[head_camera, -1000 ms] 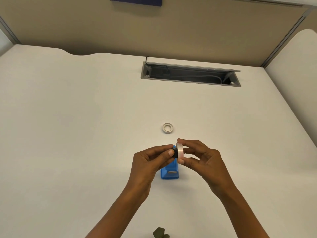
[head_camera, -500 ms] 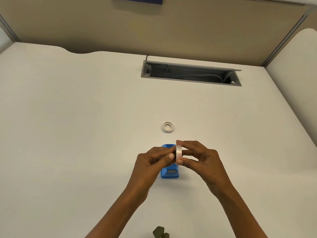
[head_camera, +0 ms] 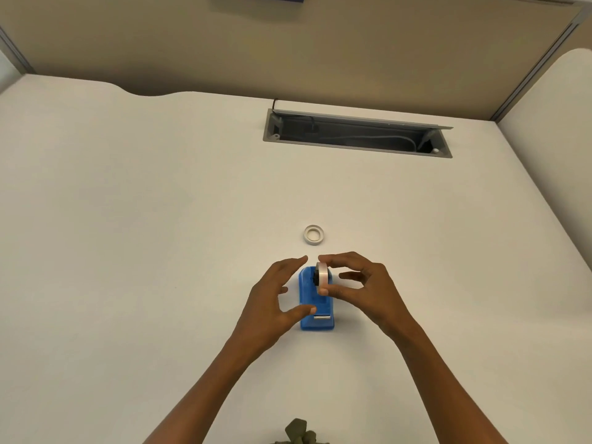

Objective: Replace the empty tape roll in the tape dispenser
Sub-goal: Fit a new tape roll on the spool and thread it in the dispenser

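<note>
Head view: I see right hand (head_camera: 362, 290) pinching new tape roll (head_camera: 322, 276) over blue tape dispenser (head_camera: 315, 312); left hand (head_camera: 272, 299) spread beside it. Empty core (head_camera: 313, 234) beyond fingertips on surface (head_camera: 160, 235). Seating, I judge, remains.

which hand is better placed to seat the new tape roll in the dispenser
Right. The right hand already pinches the new tape roll upright just above the blue dispenser. The left hand is open beside the dispenser, better suited to steady it.

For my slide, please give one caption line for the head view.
Right hand lowers new tape roll toward blue dispenser; left hand open beside it.
</note>
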Available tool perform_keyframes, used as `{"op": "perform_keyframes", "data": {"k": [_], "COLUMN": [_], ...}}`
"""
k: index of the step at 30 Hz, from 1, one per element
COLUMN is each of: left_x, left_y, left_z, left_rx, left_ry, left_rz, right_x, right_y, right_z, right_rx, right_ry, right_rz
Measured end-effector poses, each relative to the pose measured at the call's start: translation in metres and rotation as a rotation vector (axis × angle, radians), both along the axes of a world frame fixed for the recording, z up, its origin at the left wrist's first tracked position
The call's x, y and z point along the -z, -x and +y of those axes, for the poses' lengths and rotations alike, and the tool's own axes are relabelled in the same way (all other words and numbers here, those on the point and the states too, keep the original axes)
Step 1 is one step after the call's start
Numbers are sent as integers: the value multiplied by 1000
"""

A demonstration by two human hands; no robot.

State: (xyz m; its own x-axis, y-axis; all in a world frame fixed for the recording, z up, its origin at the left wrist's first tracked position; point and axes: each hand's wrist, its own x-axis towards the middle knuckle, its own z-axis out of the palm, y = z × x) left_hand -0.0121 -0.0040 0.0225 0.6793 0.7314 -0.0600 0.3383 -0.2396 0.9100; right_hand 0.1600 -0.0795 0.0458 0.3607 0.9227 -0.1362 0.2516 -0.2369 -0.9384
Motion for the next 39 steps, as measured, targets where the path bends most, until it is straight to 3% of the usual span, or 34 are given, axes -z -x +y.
{"op": "perform_keyframes", "data": {"k": [20,28,32,39], "left_x": [16,17,18,17], "left_y": [-5,-9,-6,-7], "left_z": [1,1,2,3], "left_rx": [-51,-54,-58,-56], "left_ry": [29,38,37,32], "left_rz": [32,26,30,27], "right_x": [27,26,21,24], "right_y": [-3,-4,-10,-20], "right_z": [9,10,6,-1], "right_rx": [-12,-5,125,331], "right_ry": [53,72,22,-46], "right_rz": [-117,-82,-7,-74]}}
